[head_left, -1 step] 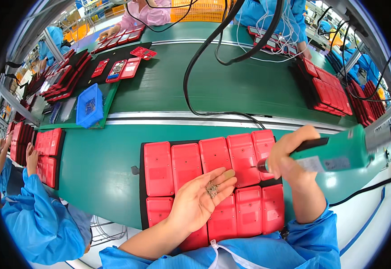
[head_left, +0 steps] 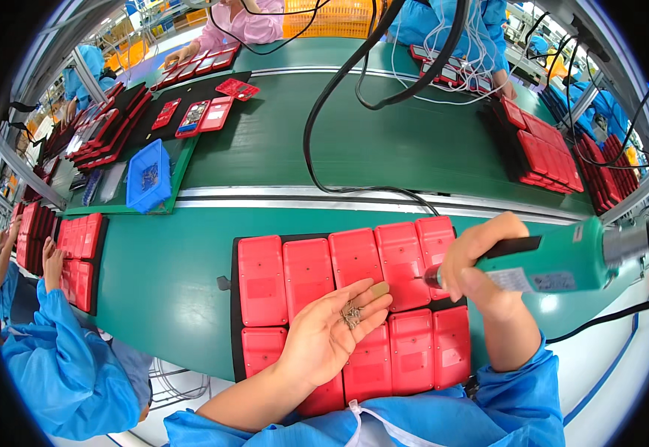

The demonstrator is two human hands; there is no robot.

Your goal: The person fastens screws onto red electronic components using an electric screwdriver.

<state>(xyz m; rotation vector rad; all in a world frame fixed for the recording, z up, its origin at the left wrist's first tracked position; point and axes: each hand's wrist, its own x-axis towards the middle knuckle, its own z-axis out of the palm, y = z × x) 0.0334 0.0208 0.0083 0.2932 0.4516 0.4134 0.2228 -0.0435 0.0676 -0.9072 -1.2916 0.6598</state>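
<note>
Belt: the dark green conveyor (head_left: 265, 127) runs across beyond the metal rail (head_left: 302, 197) that edges the near bench.
Bench: a stretch of green top (head_left: 168, 261) gives side room between the black tray and the co-worker's tray (head_left: 99, 261) at left; a narrower strip lies between tray and rail.
Tray: the black tray (head_left: 237, 313) shows its left edge, with its near edge close to the person's body.
Casings: red casings (head_left: 262, 279) sit on it in two close rows, the lower partly hidden by the left arm.
Driver: the green power screwdriver (head_left: 555, 261) reaches in over the tray's right edge, bit above an upper-row casing; contact cannot be told.
Right hand: fingers (head_left: 484, 261) wrapped around the driver.
Left hand: palm up (head_left: 324, 335), fingers extended, over the casings.
Screws: small pile (head_left: 351, 316) on the left fingers.
</note>
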